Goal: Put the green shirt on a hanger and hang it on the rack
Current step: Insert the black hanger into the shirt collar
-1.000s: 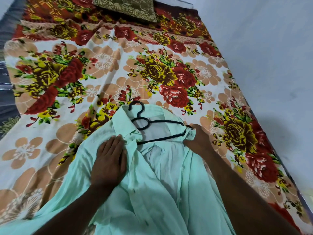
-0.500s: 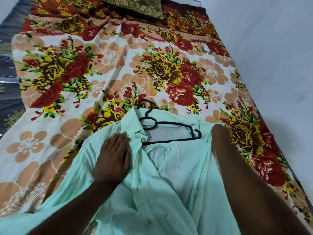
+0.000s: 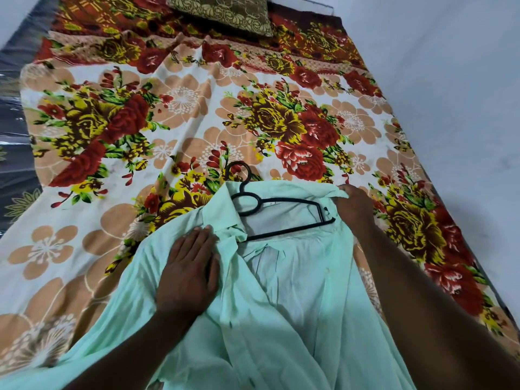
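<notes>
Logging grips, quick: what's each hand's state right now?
Left hand: open, pressed flat on the shirt.
Right hand: closed, gripping the shirt's edge beside the hanger.

1 shirt (image 3: 281,319), 1 hngr (image 3: 289,200), 1 pillow (image 3: 222,15)

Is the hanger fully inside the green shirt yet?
Partly. One end of the hanger sits under the shirt by the left hand; its other end and hook lie uncovered.
</notes>
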